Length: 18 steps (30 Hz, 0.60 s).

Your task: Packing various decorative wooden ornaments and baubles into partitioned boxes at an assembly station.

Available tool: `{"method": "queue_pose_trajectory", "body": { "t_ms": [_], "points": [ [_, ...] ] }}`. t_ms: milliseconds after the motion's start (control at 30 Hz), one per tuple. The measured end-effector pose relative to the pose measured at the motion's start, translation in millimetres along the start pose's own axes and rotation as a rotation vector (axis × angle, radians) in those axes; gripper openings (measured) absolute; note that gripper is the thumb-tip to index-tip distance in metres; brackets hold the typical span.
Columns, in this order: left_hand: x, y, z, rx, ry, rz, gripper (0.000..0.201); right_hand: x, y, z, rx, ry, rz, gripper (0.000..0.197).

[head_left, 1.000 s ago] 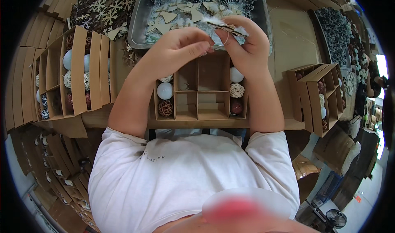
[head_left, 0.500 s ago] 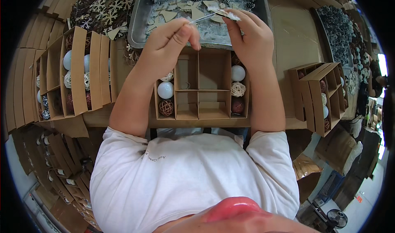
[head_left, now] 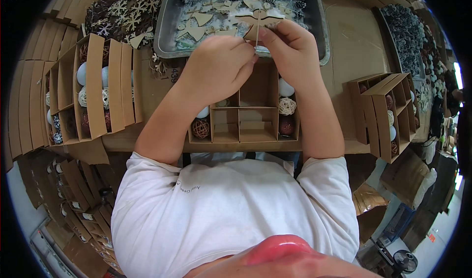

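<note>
A flat wooden cutout ornament (head_left: 268, 19), wing-shaped with dark edges, is pinched between the thumb and fingers of my right hand (head_left: 291, 46). A thin pale string (head_left: 258, 31) runs across it toward my left hand (head_left: 221, 64), whose closed fingertips grip its lower end. Both hands are over the near rim of a metal tray (head_left: 169, 52) of pale wooden cutouts and frosted pinecones. Below them sits a divided cardboard box (head_left: 239, 108). White, woven and dark red balls fill its side columns; my left hand and forearm hide part of the left column.
More divided boxes with balls stand at left (head_left: 115, 89) and right (head_left: 381, 113). Wooden snowflakes (head_left: 125, 13) lie in a heap at far left. Another tray of frosted pinecones (head_left: 400, 37) is at far right. Stacked cardboard (head_left: 24, 96) borders the left side.
My left hand has moved right and closer to my right hand. The ornament has turned to show its broad wooden face, and the string, slanted before, now runs nearly upright.
</note>
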State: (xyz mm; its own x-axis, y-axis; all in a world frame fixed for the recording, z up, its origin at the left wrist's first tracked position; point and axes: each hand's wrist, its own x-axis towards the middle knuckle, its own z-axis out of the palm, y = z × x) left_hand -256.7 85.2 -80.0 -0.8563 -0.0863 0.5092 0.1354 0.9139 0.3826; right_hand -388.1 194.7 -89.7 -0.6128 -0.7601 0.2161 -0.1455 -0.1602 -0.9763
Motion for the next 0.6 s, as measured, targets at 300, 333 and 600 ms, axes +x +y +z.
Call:
{"method": "queue_pose_trajectory", "body": {
  "t_ms": [300,333,600],
  "points": [
    [-3.3,3.5,2.5,0.218,-0.093,-0.088,0.011,-8.5,-15.3,8.7,-0.073,-0.113,-0.016,0.013],
    [-4.0,3.2,2.9,0.236,-0.090,-0.074,0.011,-8.7,-16.7,8.7,-0.180,-0.144,-0.055,0.015],
    [0.2,8.3,0.8,0.184,-0.030,-0.052,0.011,-4.5,-7.6,3.7,-0.218,0.000,-0.060,0.019]
  ]
}}
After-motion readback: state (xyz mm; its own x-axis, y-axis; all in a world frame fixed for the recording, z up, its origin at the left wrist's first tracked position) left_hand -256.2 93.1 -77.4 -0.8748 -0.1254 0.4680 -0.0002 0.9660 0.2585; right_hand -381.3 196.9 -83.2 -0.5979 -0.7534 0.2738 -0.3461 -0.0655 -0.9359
